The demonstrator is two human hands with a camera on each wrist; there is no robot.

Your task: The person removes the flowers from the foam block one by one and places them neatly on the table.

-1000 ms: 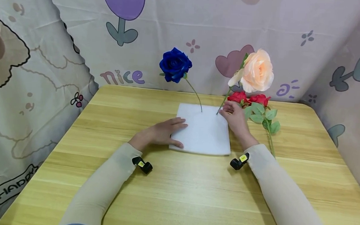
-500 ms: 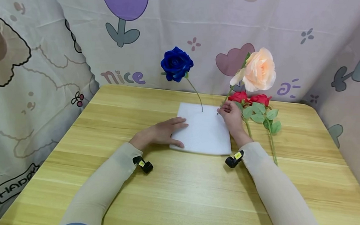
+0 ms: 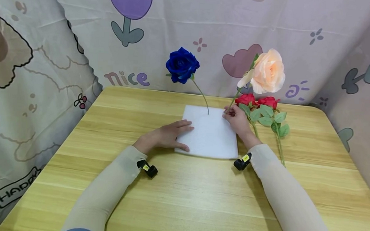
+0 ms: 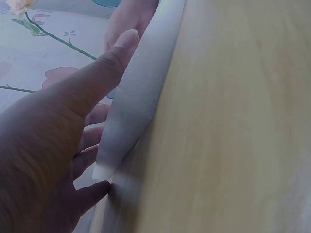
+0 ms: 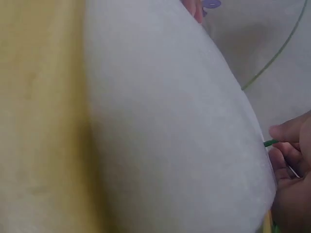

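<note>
My left hand (image 3: 168, 135) rests on the left side of a white foam block (image 3: 207, 137), thumb and fingers spread over it. With thumb and fingertips, my right hand (image 3: 240, 122) pinches the low end of the stem of a peach artificial rose (image 3: 269, 72) near the block's far right corner. The right wrist view shows the green stem end (image 5: 270, 143) between thumb and fingers, right at the foam's surface. A blue artificial rose (image 3: 182, 65) stands in the block near its far edge, its thin stem curving up to the left.
Two red artificial roses (image 3: 245, 99) with green leaves (image 3: 266, 111) lie on the wooden table (image 3: 193, 198), right of the block and partly behind my right hand and sleeve. A printed cloth (image 3: 176, 29) hangs behind the table and along its sides.
My right hand has shifted slightly and its fingers have drawn in lower on the peach rose's stem, close to the foam. The flower leans a little further right. My left hand stays put.
</note>
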